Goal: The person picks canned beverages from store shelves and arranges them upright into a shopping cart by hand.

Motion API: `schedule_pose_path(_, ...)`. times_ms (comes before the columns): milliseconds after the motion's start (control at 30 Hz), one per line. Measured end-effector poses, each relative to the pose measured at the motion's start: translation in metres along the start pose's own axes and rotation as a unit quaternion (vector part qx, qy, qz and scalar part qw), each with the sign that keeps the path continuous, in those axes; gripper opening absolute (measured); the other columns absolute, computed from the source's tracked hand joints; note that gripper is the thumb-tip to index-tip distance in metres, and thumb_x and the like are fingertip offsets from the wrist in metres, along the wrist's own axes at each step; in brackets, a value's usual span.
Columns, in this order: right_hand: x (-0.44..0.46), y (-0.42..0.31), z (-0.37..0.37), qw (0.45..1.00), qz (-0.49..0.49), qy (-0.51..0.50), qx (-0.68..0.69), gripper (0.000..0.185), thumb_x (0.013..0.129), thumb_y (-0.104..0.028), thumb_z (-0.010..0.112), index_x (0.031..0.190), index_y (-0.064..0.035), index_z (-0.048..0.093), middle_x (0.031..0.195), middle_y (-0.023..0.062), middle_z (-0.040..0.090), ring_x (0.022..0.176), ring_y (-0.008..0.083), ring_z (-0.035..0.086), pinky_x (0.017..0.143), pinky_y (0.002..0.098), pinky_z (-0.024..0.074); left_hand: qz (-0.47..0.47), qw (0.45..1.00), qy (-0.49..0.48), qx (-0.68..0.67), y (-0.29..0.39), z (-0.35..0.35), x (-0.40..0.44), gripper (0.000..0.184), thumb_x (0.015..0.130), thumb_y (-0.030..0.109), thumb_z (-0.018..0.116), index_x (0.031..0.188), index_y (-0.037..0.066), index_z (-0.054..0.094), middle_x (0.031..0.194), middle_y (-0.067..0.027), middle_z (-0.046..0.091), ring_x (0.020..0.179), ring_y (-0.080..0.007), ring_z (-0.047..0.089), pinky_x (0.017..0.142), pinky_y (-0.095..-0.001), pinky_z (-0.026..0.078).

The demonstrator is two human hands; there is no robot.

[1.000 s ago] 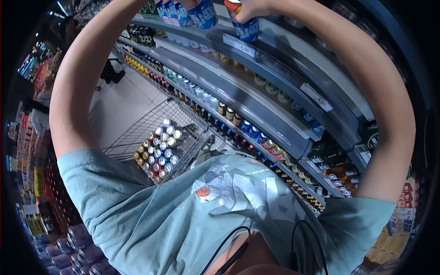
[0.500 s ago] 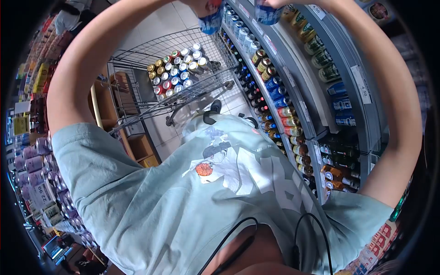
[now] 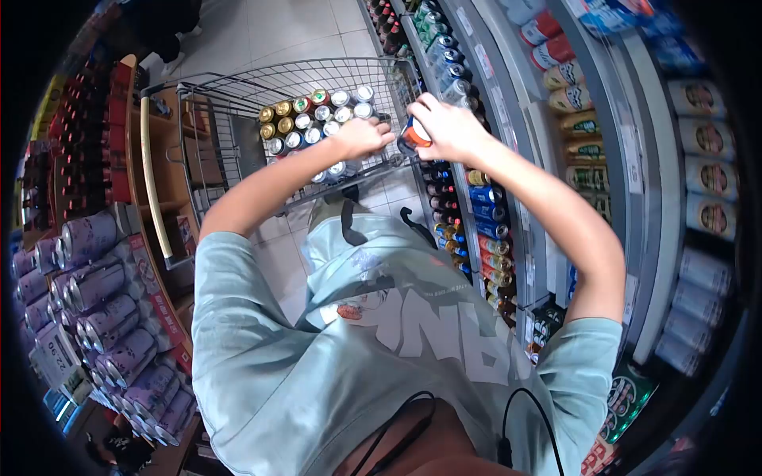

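Observation:
Both my hands are above the right part of the wire shopping cart (image 3: 148, 178). My right hand (image 3: 452, 133) grips a blue-and-orange drink can (image 3: 414, 136) beside the cart's right end. My left hand (image 3: 363, 138) is curled with its back toward me, its fingertips close to that can. Whatever lies under its fingers, if anything, is hidden. Below and behind the left hand, rows of upright drink cans (image 3: 302, 123) stand in the cart, with gold, silver and red-green tops. My left forearm covers some of them.
On the right, shelves hold canned drinks (image 3: 494, 210) and bottles (image 3: 442, 202), with white cans (image 3: 705, 174) farther right. Stacked purple cans (image 3: 119, 317) and dark bottles (image 3: 83, 170) stand at left. Another person's legs (image 3: 171, 55) show at the upper left.
Both hands have come down from the shelf toward the cart, the right one with a can. The blue can seen earlier in my left hand is no longer visible. The view has shifted.

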State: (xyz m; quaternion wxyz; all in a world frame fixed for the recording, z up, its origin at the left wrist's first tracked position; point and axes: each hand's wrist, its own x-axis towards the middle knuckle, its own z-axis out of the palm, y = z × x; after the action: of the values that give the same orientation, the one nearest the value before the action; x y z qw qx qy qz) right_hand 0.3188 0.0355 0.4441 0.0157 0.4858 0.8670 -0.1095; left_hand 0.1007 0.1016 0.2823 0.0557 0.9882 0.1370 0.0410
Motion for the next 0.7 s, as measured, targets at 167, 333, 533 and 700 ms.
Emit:
schedule_pose_path(167,0.042,0.032,0.133,0.972,0.169,-0.004,0.165,0.067,0.07,-0.026,0.082,0.128,-0.0096,0.053,0.119,0.0152,0.058,0.108,0.0367,0.063,0.088,0.0463,0.0549,-0.168,0.981,0.021,-0.097,-0.022,0.116,-0.019,0.038,0.075,0.012,0.07,0.111,0.009,0.058,0.112,-0.0086,0.061,0.103,-0.0285,0.063,0.079,-0.0389,0.059)
schedule_pose_path(333,0.067,0.035,0.252,0.94,0.286,0.023,0.186,0.065,0.07,-0.015,0.08,0.128,-0.0093,0.054,0.118,0.0103,0.063,0.111,0.0363,0.06,0.09,0.047,0.0534,-0.205,0.971,0.018,-0.124,-0.036,0.181,-0.034,0.038,0.077,0.011,0.069,0.114,0.01,0.06,0.117,-0.0065,0.06,0.109,-0.0274,0.059,0.089,-0.0376,0.054)
schedule_pose_path(533,0.096,0.049,0.342,0.926,0.322,-0.012,0.195,0.069,0.069,-0.017,0.084,0.129,-0.0101,0.052,0.12,0.013,0.063,0.105,0.0362,0.064,0.087,0.048,0.0554,-0.216,0.966,0.056,-0.131,-0.037,0.234,-0.044,0.036,0.08,0.014,0.064,0.116,0.01,0.063,0.128,-0.0063,0.06,0.116,-0.0276,0.057,0.096,-0.0375,0.051)
schedule_pose_path(700,0.125,0.043,0.377,0.897,0.399,-0.032,0.186,0.068,0.068,-0.017,0.086,0.128,-0.012,0.052,0.118,0.0115,0.062,0.108,0.036,0.063,0.089,0.0479,0.055,-0.218,0.961,0.087,-0.149,-0.038,0.266,-0.045,0.037,0.076,0.014,0.064,0.113,0.01,0.064,0.125,-0.0071,0.061,0.113,-0.0276,0.058,0.093,-0.038,0.051)
